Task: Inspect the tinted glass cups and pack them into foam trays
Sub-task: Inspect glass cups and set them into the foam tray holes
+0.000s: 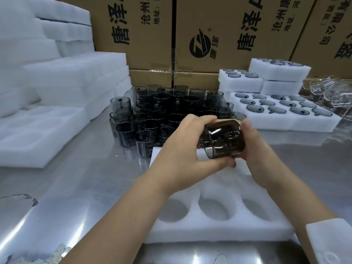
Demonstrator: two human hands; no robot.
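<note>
Two hands meet over the middle of the table (80, 180), both closed around one smoke-tinted glass cup (222, 139). The cup lies tipped on its side, mouth rim toward 7 o'clock, base toward 1 o'clock. Left hand (187, 143) wraps the cup from 9 o'clock, fingers over the top edge, thumb under the rim. Right hand (253, 143) clasps it from 3 o'clock, fingers blurred at the base end. The cup is lifted clear of the table, between the palms, touching both.

Directly below the hands, toward 6 o'clock, lies a white foam tray (219, 228) with round pockets; three pockets in the near row show empty, the far rows are hidden by the forearms.

At 12 o'clock from the hands stands a dense cluster of tinted cups (163, 113), stacked two high, handles visible on some. At 2 o'clock sits a filled foam tray (285, 109), cups sunk in its pockets, with smaller filled foam blocks (274, 72) piled behind it. At 9 to 10 o'clock, a stack of empty foam trays (47, 115). Cardboard cartons (219, 35) with printed Chinese characters wall off the back. Clear glassware (327, 92) lies jumbled at the far right edge. A white foam piece (331, 239) sits at the 4 o'clock corner.
</note>
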